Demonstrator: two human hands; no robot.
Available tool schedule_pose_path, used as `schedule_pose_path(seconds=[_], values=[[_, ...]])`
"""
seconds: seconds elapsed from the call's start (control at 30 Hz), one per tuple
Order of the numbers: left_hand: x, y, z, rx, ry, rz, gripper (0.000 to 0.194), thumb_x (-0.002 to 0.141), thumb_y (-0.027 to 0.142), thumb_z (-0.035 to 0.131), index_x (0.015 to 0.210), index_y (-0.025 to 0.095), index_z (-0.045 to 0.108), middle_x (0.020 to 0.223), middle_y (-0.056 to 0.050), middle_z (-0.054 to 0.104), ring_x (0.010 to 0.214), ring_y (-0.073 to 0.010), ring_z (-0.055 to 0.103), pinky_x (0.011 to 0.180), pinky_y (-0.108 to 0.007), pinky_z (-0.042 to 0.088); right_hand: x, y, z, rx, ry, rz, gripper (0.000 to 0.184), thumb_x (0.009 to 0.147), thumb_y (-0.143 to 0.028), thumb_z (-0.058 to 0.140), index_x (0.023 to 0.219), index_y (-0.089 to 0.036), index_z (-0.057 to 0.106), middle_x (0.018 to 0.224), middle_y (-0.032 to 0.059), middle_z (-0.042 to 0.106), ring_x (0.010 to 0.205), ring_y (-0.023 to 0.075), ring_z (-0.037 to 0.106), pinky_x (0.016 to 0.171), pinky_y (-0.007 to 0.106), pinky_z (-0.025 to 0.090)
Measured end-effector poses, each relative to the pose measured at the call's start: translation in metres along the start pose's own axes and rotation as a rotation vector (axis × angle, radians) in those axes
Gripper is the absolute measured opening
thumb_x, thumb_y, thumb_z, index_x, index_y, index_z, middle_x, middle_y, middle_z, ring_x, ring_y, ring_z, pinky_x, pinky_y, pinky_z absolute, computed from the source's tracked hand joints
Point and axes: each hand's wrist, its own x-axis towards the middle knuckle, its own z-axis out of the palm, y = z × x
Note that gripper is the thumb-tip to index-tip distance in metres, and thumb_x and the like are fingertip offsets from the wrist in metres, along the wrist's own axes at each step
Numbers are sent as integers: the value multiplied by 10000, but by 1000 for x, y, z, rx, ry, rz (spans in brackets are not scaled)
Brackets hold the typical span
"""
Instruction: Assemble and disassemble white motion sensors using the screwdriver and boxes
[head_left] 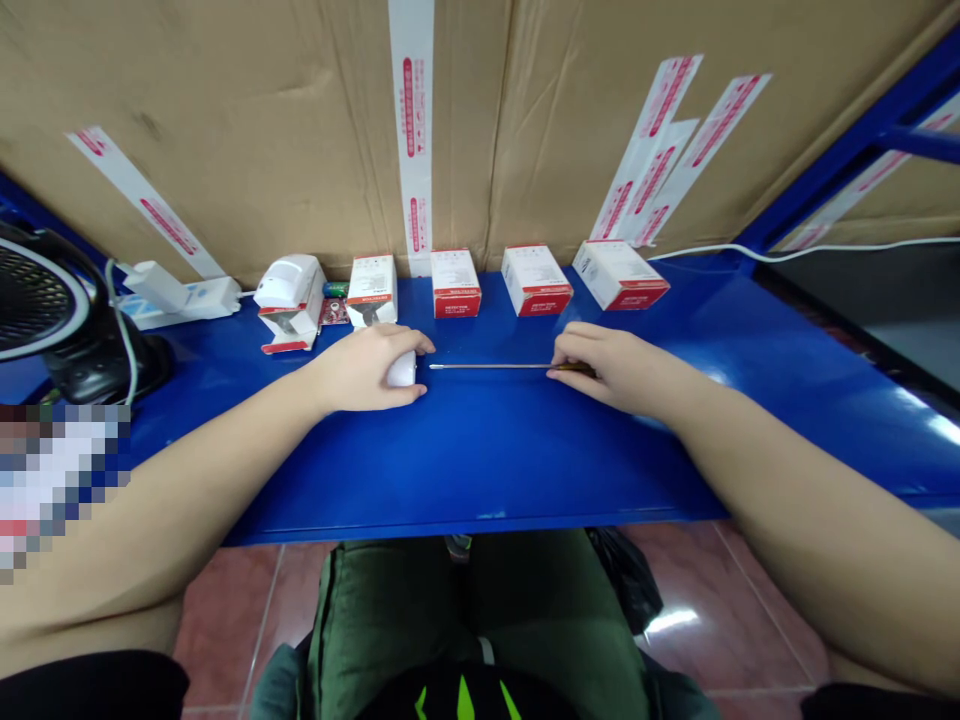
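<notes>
My left hand (371, 368) rests on the blue table (480, 460), fingers curled over a small white rounded device (402, 370). My right hand (611, 365) is closed on the amber handle of a long thin screwdriver (495, 367). The screwdriver lies flat on the table, and its metal tip points left, ending just short of the white device.
Along the back stand a row of white and red boxes (456, 283), an opened box with a white sensor (291, 290), a small red circuit board (334, 311) and a white power strip (180, 297). A black fan (52, 310) is at the left. A cardboard wall rises behind.
</notes>
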Motion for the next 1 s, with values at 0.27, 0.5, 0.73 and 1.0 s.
schedule_pose_path(seconds=[0.27,0.5,0.73,1.0], values=[[4,1,4,-42,-13,75,304,996,448,696,1115,184,788,1204,-132,833,1083,-310,810,1029,-490,663,5,-6,4,-15,-15,11,200,1076,-332,587,890,-258,590,940,63,684,754,200,654,721,343,534],[3,2,4,-39,-1,64,304,994,469,705,1049,184,797,1218,-132,844,1064,-307,821,1018,-488,672,5,-6,2,-10,-4,10,211,1085,-347,579,891,-264,574,928,58,681,747,195,650,707,334,534],[3,3,5,-28,3,41,327,978,461,718,1123,179,798,1212,-126,848,1092,-307,821,1048,-483,669,4,-5,2,6,-14,32,204,1073,-343,580,886,-262,563,920,53,668,740,194,639,697,332,518],[4,5,4,-38,-20,18,297,981,462,697,1048,188,792,1242,-132,849,1095,-314,827,1038,-496,669,6,-2,4,21,-21,40,197,1057,-342,601,882,-257,571,907,55,655,757,201,634,709,341,513]])
